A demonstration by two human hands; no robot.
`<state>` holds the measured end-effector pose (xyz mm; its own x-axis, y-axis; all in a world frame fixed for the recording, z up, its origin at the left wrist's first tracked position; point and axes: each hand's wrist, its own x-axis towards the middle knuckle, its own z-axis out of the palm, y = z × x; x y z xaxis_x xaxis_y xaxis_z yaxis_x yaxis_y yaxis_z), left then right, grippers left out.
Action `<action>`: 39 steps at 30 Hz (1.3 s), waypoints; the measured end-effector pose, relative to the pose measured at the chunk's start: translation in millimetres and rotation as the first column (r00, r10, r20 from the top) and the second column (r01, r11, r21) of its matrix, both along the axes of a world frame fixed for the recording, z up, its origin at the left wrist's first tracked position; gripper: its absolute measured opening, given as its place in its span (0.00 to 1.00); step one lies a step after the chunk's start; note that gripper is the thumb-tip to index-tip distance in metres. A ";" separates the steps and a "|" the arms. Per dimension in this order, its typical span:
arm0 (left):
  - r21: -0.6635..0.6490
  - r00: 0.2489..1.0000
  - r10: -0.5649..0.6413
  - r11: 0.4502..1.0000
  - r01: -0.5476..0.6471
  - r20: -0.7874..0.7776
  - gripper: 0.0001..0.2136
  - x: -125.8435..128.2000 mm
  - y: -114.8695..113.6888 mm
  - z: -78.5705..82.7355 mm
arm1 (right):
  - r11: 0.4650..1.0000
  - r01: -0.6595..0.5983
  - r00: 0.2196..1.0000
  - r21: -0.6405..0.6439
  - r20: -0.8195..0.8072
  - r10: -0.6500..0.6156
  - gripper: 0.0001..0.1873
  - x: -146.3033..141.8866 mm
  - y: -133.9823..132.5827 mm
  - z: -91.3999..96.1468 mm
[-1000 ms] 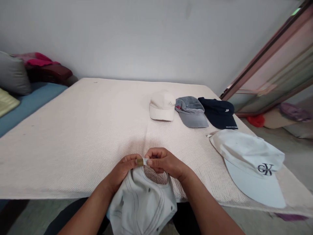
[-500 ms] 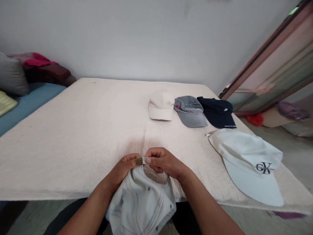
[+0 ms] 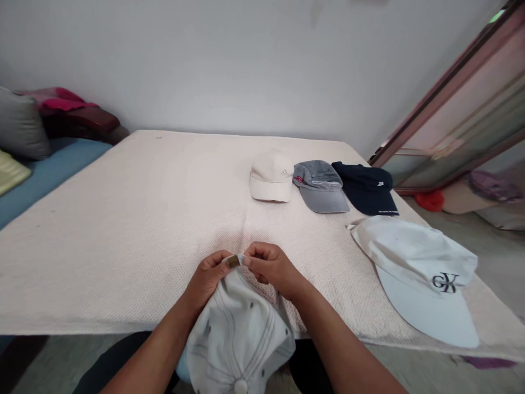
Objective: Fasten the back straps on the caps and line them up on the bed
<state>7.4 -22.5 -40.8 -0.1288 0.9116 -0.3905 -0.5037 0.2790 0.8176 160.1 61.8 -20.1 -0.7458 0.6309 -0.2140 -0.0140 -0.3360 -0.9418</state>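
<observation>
A pale grey-white baseball cap (image 3: pixel 241 334) with dark stitching hangs at the table's front edge, its crown button toward me. My left hand (image 3: pixel 211 276) is closed on the cap's back edge, with the thumb by a brass-coloured buckle (image 3: pixel 233 261). Between thumb and fingers, my right hand (image 3: pixel 273 268) pinches the light strap end (image 3: pixel 241 258) beside the buckle. The cap's back opening lies below my right hand. Most of its brim is hidden beneath the crown.
A cream cap (image 3: pixel 270 178), a grey cap (image 3: pixel 322 186) and a navy cap (image 3: pixel 365 187) sit in a row farther back. A white cap (image 3: pixel 414 268) with black letters lies at right on the cloth-covered table (image 3: pixel 123 230). Behind stands a wall (image 3: pixel 205 65).
The held cap has tipped so more of its crown and the top button show. Both hands have risen slightly, and the buckle has tilted.
</observation>
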 end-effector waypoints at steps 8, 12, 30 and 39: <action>0.014 0.998 -0.027 1.000 0.026 0.064 0.09 1.0 -0.2 -0.3 | 1.000 -0.017 1.000 -0.016 -0.025 0.017 0.14 0.1 -0.5 0.2; 0.027 0.991 -0.044 0.999 0.041 0.123 0.08 2.1 -1.0 0.1 | 0.993 -0.101 0.994 -0.056 -0.033 0.100 0.15 3.3 1.3 2.2; 0.053 0.971 -0.101 0.994 0.091 0.216 0.07 1.7 -2.9 -0.5 | 0.968 -0.172 0.981 -0.185 -0.119 0.152 0.11 7.2 0.4 2.6; 0.049 0.969 -0.134 0.991 0.127 0.209 0.06 2.8 -5.0 2.3 | 0.982 -0.152 0.984 -0.109 -0.109 0.141 0.11 8.8 0.7 2.8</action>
<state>10.2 -27.4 -38.5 0.0746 0.9285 -0.3638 -0.6274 0.3273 0.7066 168.9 62.5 -17.3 -0.8496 0.4886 -0.1989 -0.0488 -0.4482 -0.8926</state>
